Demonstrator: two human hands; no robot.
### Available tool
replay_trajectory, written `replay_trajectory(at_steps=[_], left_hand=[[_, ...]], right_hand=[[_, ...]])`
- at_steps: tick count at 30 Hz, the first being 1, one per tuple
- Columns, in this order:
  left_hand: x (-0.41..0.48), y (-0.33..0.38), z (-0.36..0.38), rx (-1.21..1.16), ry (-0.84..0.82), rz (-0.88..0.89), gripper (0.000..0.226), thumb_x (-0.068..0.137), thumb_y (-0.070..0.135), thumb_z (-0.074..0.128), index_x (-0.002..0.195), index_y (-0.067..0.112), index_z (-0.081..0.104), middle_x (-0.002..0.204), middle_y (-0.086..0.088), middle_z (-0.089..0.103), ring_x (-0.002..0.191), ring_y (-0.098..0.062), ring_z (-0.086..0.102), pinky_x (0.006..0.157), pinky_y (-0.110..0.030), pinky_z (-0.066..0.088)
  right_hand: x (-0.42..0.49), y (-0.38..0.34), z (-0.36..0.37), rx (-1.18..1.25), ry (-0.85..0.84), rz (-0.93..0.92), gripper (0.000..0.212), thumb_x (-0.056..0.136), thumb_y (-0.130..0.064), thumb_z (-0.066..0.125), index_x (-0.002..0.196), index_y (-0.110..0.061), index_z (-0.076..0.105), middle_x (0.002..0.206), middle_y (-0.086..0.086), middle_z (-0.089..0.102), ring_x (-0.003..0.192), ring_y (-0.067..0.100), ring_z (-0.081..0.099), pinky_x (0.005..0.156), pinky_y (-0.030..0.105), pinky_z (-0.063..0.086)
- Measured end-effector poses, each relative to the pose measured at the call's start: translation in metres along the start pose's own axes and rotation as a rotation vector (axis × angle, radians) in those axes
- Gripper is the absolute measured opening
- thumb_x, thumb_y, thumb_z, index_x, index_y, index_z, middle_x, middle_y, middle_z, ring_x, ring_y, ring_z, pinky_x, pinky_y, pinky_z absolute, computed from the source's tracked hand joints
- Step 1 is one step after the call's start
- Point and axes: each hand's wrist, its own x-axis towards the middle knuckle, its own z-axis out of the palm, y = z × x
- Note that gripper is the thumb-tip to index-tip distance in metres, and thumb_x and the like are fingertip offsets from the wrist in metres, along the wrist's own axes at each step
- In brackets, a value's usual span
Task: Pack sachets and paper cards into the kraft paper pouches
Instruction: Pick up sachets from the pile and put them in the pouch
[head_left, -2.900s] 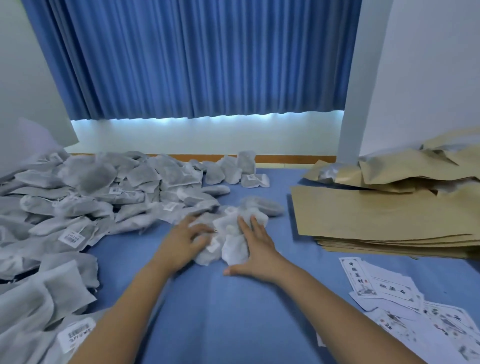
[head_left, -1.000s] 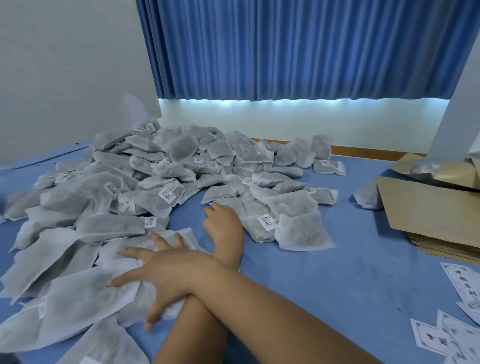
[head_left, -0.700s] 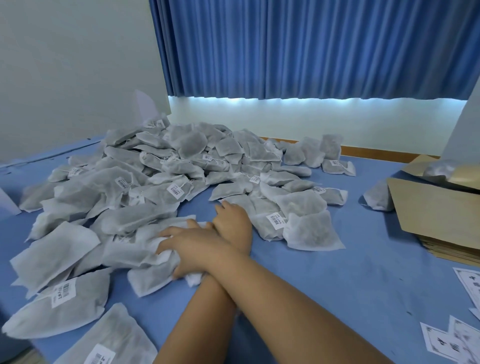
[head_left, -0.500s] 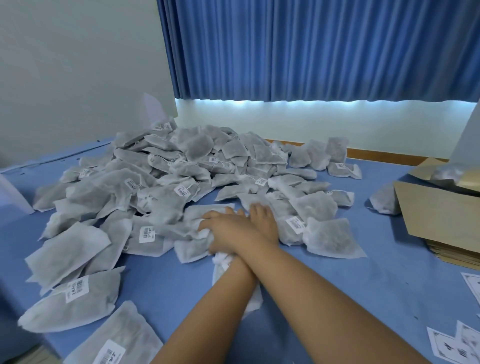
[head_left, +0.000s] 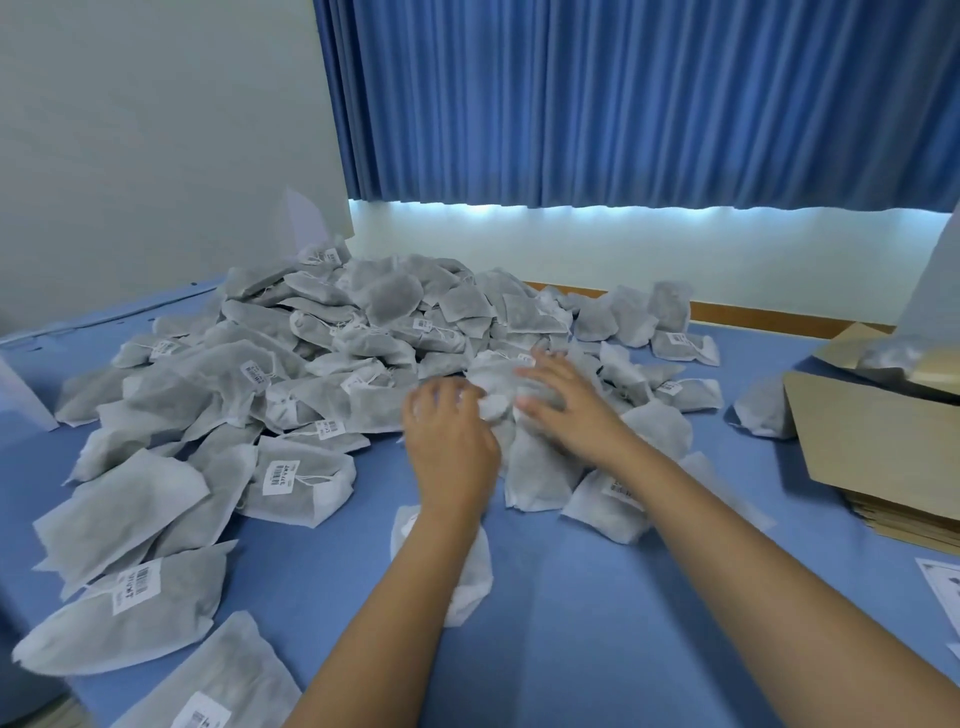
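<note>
A big loose heap of grey sachets (head_left: 322, 358), many with small white barcode labels, covered the left and far middle of the blue desk (head_left: 597, 613), with stray ones trailing toward the near left edge. Both bare forearms reached in from the near side, and the two hands met at the near right edge of the heap. The left hand (head_left: 449, 441) lay palm down with its fingers (head_left: 436, 397) bent at the knuckles and their tips pressed into the sachets; blur made it impossible to tell whether they actually gripped one. Just to its right, the right hand (head_left: 566, 410) rested on the same clump, its fingers (head_left: 540, 364) spread and nearly straight, lying flat on the sachets and closed around nothing. A pale, crumpled sachet (head_left: 493, 405) showed in the gap between the two hands. One flat sachet (head_left: 475, 577) lay apart from the heap on the near desk, partly under the left forearm. At the right edge sat a stack of flat brown paper pouches (head_left: 883, 447), with a single sachet (head_left: 761, 410) touching its left side and more pouches crumpled behind. A corner of a printed paper card (head_left: 943, 584) showed near the stack, at the frame's right edge. A pleated blue curtain (head_left: 623, 104) hung across the far wall, with a band of light under its hem.
</note>
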Motion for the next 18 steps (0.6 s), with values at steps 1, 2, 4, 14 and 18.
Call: replay_trajectory(at_steps=[1, 2, 4, 14, 18], left_hand=[[0.003, -0.002, 0.001, 0.101, -0.092, -0.183, 0.038, 0.077, 0.007, 0.055, 0.114, 0.010, 0.063, 0.125, -0.021, 0.056, 0.121, -0.042, 0.048, 0.101, -0.055, 0.032], [0.005, -0.009, 0.005, 0.172, -0.223, -0.377, 0.050, 0.086, 0.016, 0.051, 0.136, 0.015, 0.048, 0.145, -0.024, 0.036, 0.136, -0.044, 0.027, 0.108, -0.061, 0.018], [0.009, -0.013, 0.017, 0.131, -0.433, -0.608, 0.058, 0.096, 0.034, 0.038, 0.151, 0.023, 0.020, 0.156, -0.024, 0.005, 0.143, -0.044, 0.000, 0.110, -0.063, 0.004], [0.042, 0.003, 0.055, -0.114, -0.283, -0.389, 0.029, 0.095, 0.028, 0.039, 0.084, 0.011, 0.059, 0.082, -0.009, 0.062, 0.072, -0.027, 0.054, 0.056, -0.030, 0.032], [0.070, -0.044, 0.065, 0.108, 0.037, -0.205, 0.020, 0.084, 0.019, 0.055, 0.090, 0.003, 0.063, 0.096, -0.017, 0.056, 0.087, -0.032, 0.052, 0.058, -0.035, 0.039]], right_hand=[[-0.002, 0.009, -0.010, -0.020, 0.185, -0.005, 0.042, 0.092, -0.033, 0.059, 0.134, -0.027, 0.053, 0.155, -0.001, 0.030, 0.145, 0.021, 0.018, 0.117, 0.040, 0.011], [-0.003, 0.022, -0.020, -0.113, 0.345, 0.042, 0.042, 0.093, -0.034, 0.058, 0.133, -0.024, 0.054, 0.153, 0.003, 0.033, 0.143, 0.023, 0.021, 0.115, 0.038, 0.012], [-0.007, 0.055, -0.041, -0.269, 0.433, 0.318, 0.049, 0.095, -0.044, 0.049, 0.140, -0.024, 0.046, 0.156, 0.007, 0.026, 0.144, 0.028, 0.015, 0.114, 0.041, 0.011], [0.015, 0.075, -0.019, 0.188, 0.419, 0.259, 0.024, 0.097, -0.025, 0.050, 0.106, -0.013, 0.068, 0.123, 0.004, 0.057, 0.116, 0.019, 0.048, 0.093, 0.024, 0.031], [0.048, 0.082, -0.027, -0.017, 0.709, 0.298, 0.010, 0.089, -0.025, 0.061, 0.080, -0.024, 0.065, 0.129, -0.002, 0.053, 0.123, 0.025, 0.038, 0.101, 0.033, 0.023]])
